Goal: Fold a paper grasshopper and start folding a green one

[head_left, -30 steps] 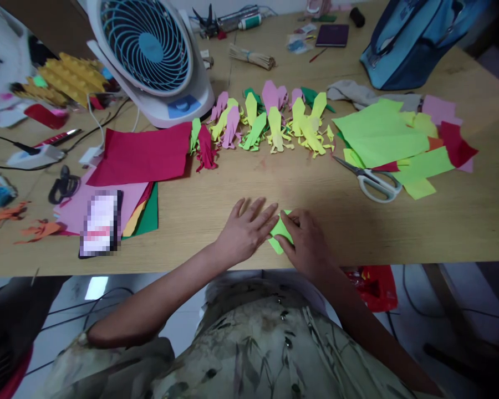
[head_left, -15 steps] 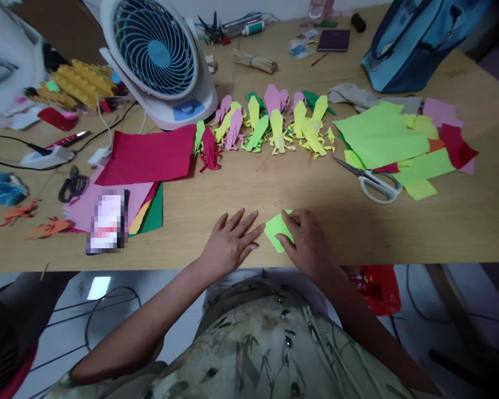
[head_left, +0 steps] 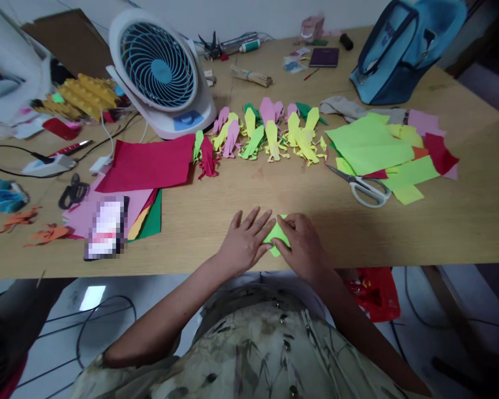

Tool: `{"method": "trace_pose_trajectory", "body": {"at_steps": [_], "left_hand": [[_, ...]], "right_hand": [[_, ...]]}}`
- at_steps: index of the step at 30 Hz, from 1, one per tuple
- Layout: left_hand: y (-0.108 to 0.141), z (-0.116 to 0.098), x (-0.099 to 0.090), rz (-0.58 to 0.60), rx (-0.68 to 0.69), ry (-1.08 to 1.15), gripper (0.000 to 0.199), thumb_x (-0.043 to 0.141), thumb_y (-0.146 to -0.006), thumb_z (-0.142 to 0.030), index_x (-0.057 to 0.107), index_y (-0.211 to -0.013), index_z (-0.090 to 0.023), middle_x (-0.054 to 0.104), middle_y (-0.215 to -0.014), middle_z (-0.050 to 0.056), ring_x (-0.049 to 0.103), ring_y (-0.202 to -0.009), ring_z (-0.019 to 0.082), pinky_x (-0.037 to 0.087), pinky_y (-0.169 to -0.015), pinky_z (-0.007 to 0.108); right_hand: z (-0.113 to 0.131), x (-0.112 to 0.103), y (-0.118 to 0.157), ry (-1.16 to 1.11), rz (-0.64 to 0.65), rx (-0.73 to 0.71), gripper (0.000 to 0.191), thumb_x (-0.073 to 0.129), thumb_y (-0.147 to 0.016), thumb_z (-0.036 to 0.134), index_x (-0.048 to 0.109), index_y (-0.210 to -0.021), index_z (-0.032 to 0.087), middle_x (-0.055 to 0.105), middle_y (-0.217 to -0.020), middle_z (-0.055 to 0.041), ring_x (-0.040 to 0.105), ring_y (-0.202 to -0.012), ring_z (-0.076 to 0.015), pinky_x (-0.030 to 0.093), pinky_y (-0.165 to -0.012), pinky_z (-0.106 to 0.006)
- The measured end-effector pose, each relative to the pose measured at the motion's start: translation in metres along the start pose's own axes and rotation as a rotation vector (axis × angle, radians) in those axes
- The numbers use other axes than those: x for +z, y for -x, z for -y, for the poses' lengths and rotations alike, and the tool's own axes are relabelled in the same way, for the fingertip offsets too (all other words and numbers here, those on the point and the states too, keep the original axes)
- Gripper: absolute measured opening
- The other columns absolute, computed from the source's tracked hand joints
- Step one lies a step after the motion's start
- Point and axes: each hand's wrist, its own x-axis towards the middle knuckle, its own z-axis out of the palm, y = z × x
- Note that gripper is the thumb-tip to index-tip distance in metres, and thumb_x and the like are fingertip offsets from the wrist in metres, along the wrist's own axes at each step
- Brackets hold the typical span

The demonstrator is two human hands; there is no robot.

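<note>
A small bright green piece of paper lies on the table near its front edge, partly covered by my hands. My left hand is flat with the fingers spread, its fingertips over the paper's left side. My right hand holds the right side, thumb and index finger pressing on it. Beyond them runs a row of paper figures with fringed ends in yellow, pink and green, such as the yellow one and a red one. Scissors with white handles rest to the right.
Loose coloured sheets lie beyond the scissors. On the left are a red sheet, a phone, dark-handled scissors, orange paper figures and a fan. A blue bag stands at the back right.
My left hand has moved right onto the green paper, and its fingers now overlap the left side. My right hand still holds the other side. The view has shifted slightly.
</note>
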Motion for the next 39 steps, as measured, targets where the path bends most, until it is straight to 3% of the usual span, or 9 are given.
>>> {"method": "trace_pose_trajectory", "body": {"at_steps": [9,12,15,18,23,27,30,34,39], "left_hand": [[0.029,0.001,-0.007,-0.047,-0.071,0.014,0.053,0.040,-0.102,-0.048,0.041,-0.151,-0.027,0.033,-0.162,0.008,0.027,-0.149,0.034,0.026,-0.114,0.058],[0.012,-0.004,-0.017,-0.116,-0.136,0.078,0.040,0.042,-0.102,-0.038,0.054,-0.138,-0.024,0.046,-0.154,0.009,0.040,-0.139,0.031,0.035,-0.109,0.053],[-0.018,-0.007,-0.024,-0.138,-0.283,0.159,0.031,0.054,-0.097,-0.037,0.064,-0.122,-0.021,0.063,-0.124,0.012,0.056,-0.112,0.030,0.048,-0.091,0.045],[-0.045,-0.008,-0.025,-0.070,-0.348,0.221,0.025,0.069,-0.087,-0.035,0.066,-0.106,-0.019,0.063,-0.112,0.012,0.058,-0.103,0.028,0.049,-0.086,0.041],[-0.060,-0.006,-0.029,0.071,-0.357,0.409,0.012,0.071,-0.084,-0.027,0.064,-0.090,-0.019,0.066,-0.089,0.004,0.062,-0.081,0.019,0.047,-0.074,0.031],[-0.060,-0.008,-0.032,0.065,-0.395,0.377,0.026,0.075,-0.081,-0.030,0.064,-0.100,-0.017,0.067,-0.097,0.007,0.064,-0.085,0.021,0.048,-0.074,0.031],[-0.061,-0.011,-0.031,0.083,-0.363,0.354,0.016,0.075,-0.080,-0.026,0.066,-0.090,-0.018,0.065,-0.100,0.008,0.065,-0.091,0.022,0.049,-0.078,0.032],[-0.064,-0.014,-0.032,0.084,-0.387,0.377,0.024,0.076,-0.079,-0.030,0.065,-0.095,-0.017,0.065,-0.099,0.009,0.064,-0.091,0.024,0.050,-0.077,0.034],[-0.065,-0.019,-0.032,0.097,-0.376,0.443,0.020,0.079,-0.075,-0.027,0.064,-0.084,-0.018,0.067,-0.095,0.007,0.064,-0.088,0.023,0.047,-0.075,0.033]], "right_hand": [[0.001,-0.001,0.000,0.015,0.012,0.002,0.047,0.059,-0.091,0.031,0.058,-0.134,0.011,0.056,-0.116,-0.0189,0.052,-0.107,-0.0319,0.047,-0.091,-0.047],[0.000,0.001,0.000,0.003,0.009,0.005,0.046,0.060,-0.091,0.030,0.058,-0.132,0.010,0.055,-0.114,-0.0188,0.052,-0.107,-0.0324,0.047,-0.092,-0.048],[-0.003,0.002,0.002,-0.115,-0.039,-0.023,0.046,0.062,-0.088,0.027,0.056,-0.132,0.015,0.055,-0.114,-0.0160,0.053,-0.109,-0.0313,0.048,-0.093,-0.049],[-0.007,-0.001,0.009,-0.244,-0.170,-0.024,0.040,0.059,-0.087,0.022,0.056,-0.127,0.020,0.055,-0.114,-0.0134,0.055,-0.110,-0.0290,0.049,-0.095,-0.049],[-0.013,-0.008,0.019,-0.238,-0.324,0.102,0.029,0.056,-0.089,0.024,0.059,-0.118,0.021,0.057,-0.109,-0.0120,0.057,-0.105,-0.0285,0.049,-0.094,-0.050],[-0.016,-0.004,0.018,-0.188,-0.299,0.146,0.025,0.059,-0.089,0.027,0.061,-0.112,0.019,0.055,-0.105,-0.0121,0.056,-0.101,-0.0287,0.050,-0.092,-0.050],[-0.016,-0.001,0.016,-0.163,-0.283,0.127,0.021,0.062,-0.087,0.028,0.061,-0.105,0.017,0.054,-0.105,-0.0128,0.055,-0.101,-0.0284,0.050,-0.092,-0.049],[-0.014,0.001,0.018,-0.168,-0.275,0.135,0.024,0.068,-0.083,0.027,0.058,-0.103,0.018,0.052,-0.107,-0.0121,0.055,-0.103,-0.0285,0.050,-0.093,-0.049],[-0.012,0.002,0.019,-0.160,-0.276,0.165,0.029,0.073,-0.078,0.024,0.055,-0.100,0.018,0.051,-0.106,-0.0115,0.053,-0.103,-0.0285,0.049,-0.094,-0.048]]}}
